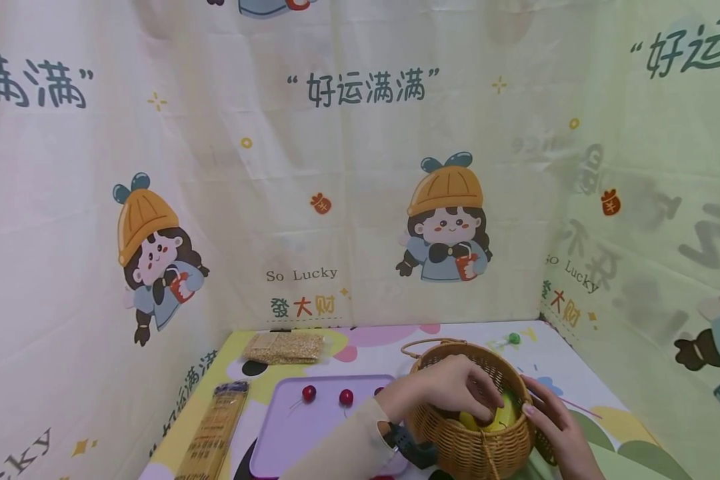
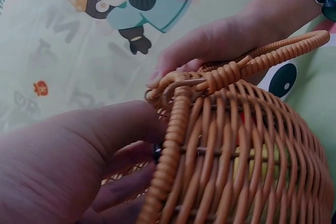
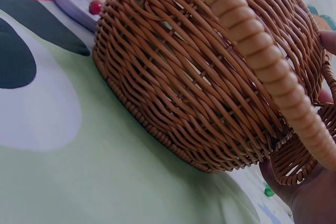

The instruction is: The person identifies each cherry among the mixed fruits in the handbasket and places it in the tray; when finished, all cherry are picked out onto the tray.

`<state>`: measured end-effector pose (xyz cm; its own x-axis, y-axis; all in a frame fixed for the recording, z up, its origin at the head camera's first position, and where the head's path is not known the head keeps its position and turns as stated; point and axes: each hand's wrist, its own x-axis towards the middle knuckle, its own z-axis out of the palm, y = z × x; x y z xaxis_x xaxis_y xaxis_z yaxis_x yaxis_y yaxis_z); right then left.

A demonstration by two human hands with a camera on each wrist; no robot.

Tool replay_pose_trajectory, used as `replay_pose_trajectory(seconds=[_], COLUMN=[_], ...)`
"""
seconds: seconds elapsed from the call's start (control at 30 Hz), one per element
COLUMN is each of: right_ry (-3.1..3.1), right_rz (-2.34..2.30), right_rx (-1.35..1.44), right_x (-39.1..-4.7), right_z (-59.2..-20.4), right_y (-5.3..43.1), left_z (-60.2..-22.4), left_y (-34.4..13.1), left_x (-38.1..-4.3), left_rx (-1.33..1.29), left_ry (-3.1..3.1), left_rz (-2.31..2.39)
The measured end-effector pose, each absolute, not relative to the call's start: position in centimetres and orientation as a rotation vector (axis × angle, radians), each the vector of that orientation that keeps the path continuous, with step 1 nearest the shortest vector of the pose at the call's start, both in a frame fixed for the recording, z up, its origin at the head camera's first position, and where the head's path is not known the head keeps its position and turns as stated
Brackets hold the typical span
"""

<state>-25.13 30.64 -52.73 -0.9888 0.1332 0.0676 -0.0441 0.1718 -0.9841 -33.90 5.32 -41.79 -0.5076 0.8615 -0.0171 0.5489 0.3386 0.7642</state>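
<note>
A round brown wicker basket stands at the table's right front, its mouth tilted up. My left hand reaches over the rim into it, fingers bent downward. Beside those fingers lie yellow things, partly covered. A small dark thing shows near the left fingertips; whether they pinch it is unclear. My right hand grips the basket's right rim, thumb near the edge. A smaller woven flap hangs by the right hand. Through the weave, yellow shows inside.
A lilac tray lies left of the basket, with a cherry and another cherry on it. Farther left are a long packet and a bag of grains. A green lollipop-like thing lies behind the basket.
</note>
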Motion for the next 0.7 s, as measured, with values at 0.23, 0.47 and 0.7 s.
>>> replay_pose_trajectory(seconds=[0.23, 0.47, 0.7], right_ry=[-2.303, -2.282, -2.282], right_rz=[1.947, 1.902, 1.9], right_rx=[-0.122, -0.075, -0.079], right_x=[-25.3, -25.2, -25.2], right_z=[-52.7, -52.9, -52.9], right_y=[30.7, 30.7, 30.6], left_z=[-40.8, -40.6, -41.0], left_y=[3.4, 0.8, -1.8], left_x=[-34.0, -33.8, -33.5], left_rx=[1.314, 1.277, 1.193], left_ry=[2.313, 2.416, 2.399], left_rz=[1.107, 1.178, 1.382])
